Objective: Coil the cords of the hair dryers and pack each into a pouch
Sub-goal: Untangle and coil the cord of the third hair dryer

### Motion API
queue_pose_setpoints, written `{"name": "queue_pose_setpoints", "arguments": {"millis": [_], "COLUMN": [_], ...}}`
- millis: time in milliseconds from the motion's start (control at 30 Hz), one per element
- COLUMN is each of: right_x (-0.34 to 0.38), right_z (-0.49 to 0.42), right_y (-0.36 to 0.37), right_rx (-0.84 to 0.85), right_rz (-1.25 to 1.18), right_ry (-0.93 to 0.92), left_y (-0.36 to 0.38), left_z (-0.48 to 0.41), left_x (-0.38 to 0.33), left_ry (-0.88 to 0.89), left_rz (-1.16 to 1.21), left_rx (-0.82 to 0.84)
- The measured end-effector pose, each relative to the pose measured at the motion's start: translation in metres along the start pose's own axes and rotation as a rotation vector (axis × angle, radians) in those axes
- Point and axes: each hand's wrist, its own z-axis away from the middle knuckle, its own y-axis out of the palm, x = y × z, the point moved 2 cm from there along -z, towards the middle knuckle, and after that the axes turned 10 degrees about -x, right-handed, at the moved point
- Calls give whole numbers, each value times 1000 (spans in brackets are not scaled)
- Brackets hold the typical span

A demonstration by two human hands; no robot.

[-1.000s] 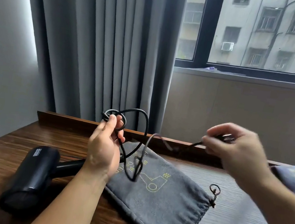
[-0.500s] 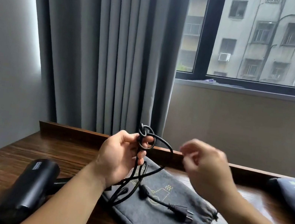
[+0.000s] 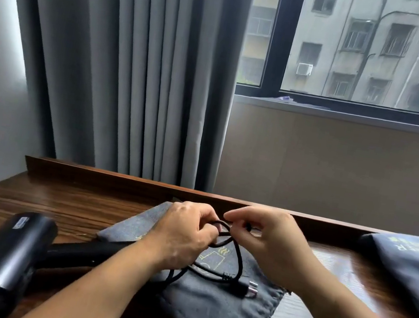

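**A:** What's new with the cord?

**B:** It has come down with both hands to just above the grey pouch. The left hand grips the gathered loops. The right hand, empty a moment ago, now pinches a strand at its 3 o'clock.

**A:** Meaning?

**B:** Probably securing the coil. The rubbery black cord's plug lies on the soft, felt-like pouch at 5 o'clock. The glossy cylindrical hair dryer lies at 8 o'clock on the wood-grain desk.
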Motion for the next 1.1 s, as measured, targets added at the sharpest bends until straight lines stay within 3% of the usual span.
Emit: {"name": "queue_pose_setpoints", "arguments": {"millis": [100,133,200,300,400,467,600,667,733,867,967,1033,1100], "right_x": [-14,-17,-17,-8,-5,-3,-9,-13,-13,-7,0,4,2], "right_z": [8,10,12,20,22,22,19,21,19,26,26,22,19], "right_y": [-8,-10,-13,-6,5,3,-5,-6,-11,-8,0,-1,-8], "right_rx": [-45,-36,0,58,69,-1,-150,-207,-192,131,92,36,-34], "right_rz": [-580,-661,-447,223,507,319,-534,-719,-588,241,555,467,114], "right_ry": [411,451,307,-109,-229,-179,395,562,525,171,31,-2,114], "left_y": [-1,0,3,11,12,9,3,4,6,9,10,8,5], "left_z": [1,1,2,4,8,9,8,7,8,14,16,16,14], "left_x": [12,15,18,14,9,9,14,16,15,8,2,3,8], "left_ry": [-65,-98,-88,-35,-12,-30,-112,-151,-144,8,88,72,29], "left_rz": [30,64,67,77,40,64,102,157,169,66,17,-3,-1], "left_rx": [32,60,68,62,68,71,43,41,41,32,-42,-96,-116]}}
